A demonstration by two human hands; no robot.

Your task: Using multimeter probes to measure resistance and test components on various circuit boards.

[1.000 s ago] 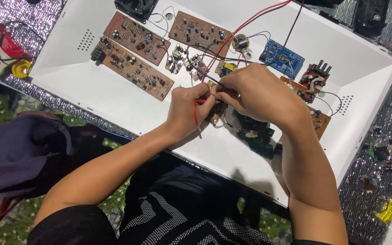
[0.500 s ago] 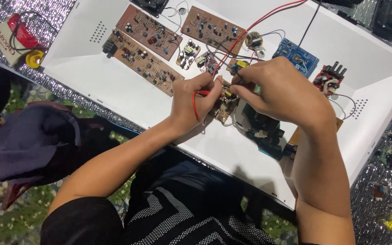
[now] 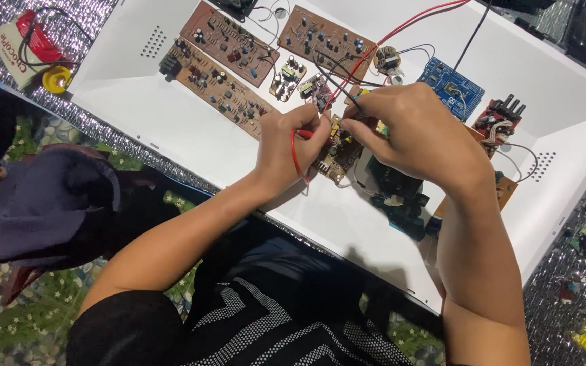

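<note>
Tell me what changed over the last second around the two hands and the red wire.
Little changed. Both hands, left hand and right hand, have stayed together over the small brown board, the left still pinching the red wire. The view shifted slightly. The boards in the white tray did not move.

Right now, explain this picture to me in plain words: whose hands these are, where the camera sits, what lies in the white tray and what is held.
The camera sits on the person's head and looks down, so both bare arms are the wearer's own. The surface is a shallow white housing with electronics inside: long brown circuit boards, a blue board and a small red board. The left hand pinches a red wire that loops below its fingers and runs up to the top edge. The right hand meets it, fingertips on thin dark wires above a small brown board. At top left, outside the housing, lies a yellow reel.
</note>
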